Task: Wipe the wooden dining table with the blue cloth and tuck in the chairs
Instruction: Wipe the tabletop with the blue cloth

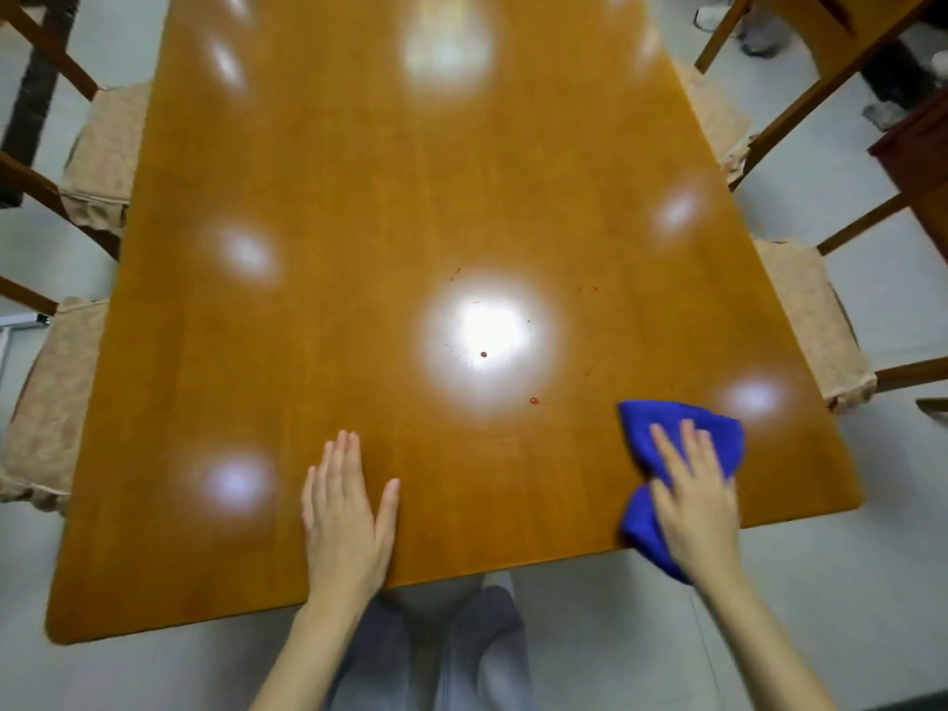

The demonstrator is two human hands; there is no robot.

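Wooden table point(359, 197), glossy, ceiling lights reflected as white patches.

Blue cloth point(647, 424) lies bunched at the near right corner, its lower fold hanging over the near edge. Right hand point(695, 500) lies flat on top of it, fingers straight and spread, pressing rather than clutching. Left hand point(346, 510) is flat on bare wood near the middle of the near edge, fingers together, thumb out, holding nothing.

Small red specks point(534, 401) sit on the wood between the hands and further in (one inside the brightest glare).

Four chairs, two per long side: cushioned seats point(51, 402) jut out past the table edges, none touching the hands. Grey-trousered legs point(461, 654) stand at the near edge.
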